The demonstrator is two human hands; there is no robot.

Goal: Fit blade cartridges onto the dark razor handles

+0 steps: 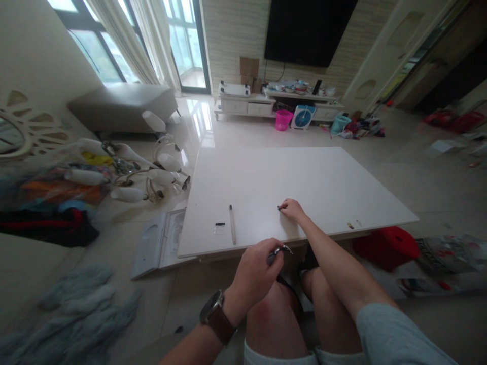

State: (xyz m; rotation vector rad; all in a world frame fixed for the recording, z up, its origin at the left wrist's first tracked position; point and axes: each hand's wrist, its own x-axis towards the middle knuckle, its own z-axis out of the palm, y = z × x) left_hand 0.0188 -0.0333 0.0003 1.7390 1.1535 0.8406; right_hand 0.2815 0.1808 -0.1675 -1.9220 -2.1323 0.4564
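One metal tool [287, 249] gripped in left hand [256, 266]; right hand [292, 210] pinches black bit [280, 208] over table [266, 175]. Left of that hand: stick [233, 225], packet [219, 229], any print unreadable.

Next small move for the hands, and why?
I'd probably bring the right hand and its small dark piece toward the left hand. The right fingertips seem to pinch the piece at the white table, while the left hand holds a dark-bodied, metal-tipped tool near the table's edge. The piece's exact shape is too small to tell.
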